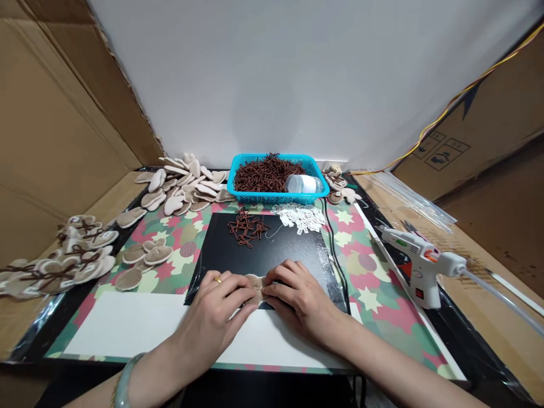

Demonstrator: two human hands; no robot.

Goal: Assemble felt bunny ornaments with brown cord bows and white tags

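A small beige fabric piece (255, 281) lies at the front of a black mat (280, 252), mostly covered by fingers. From the left, my left hand (223, 300) closes its fingertips on it; a ring and a bangle show on that side. Opposite, my right hand (297, 292) grips the piece's other edge with bent fingers. Just beyond the hands rests a loose heap of brown cord bows (247, 228). Small white labels (301, 218) are piled to the right of the bows.
At the back stands a blue basket (276, 197) of brown bows with a white-lidded jar (301, 184). Beige fabric shapes (187, 184) heap at back left; bow-trimmed ones (63, 263) lie far left. A white glue gun (419, 263) stands right; a black cable (335, 255) crosses the mat's right side.
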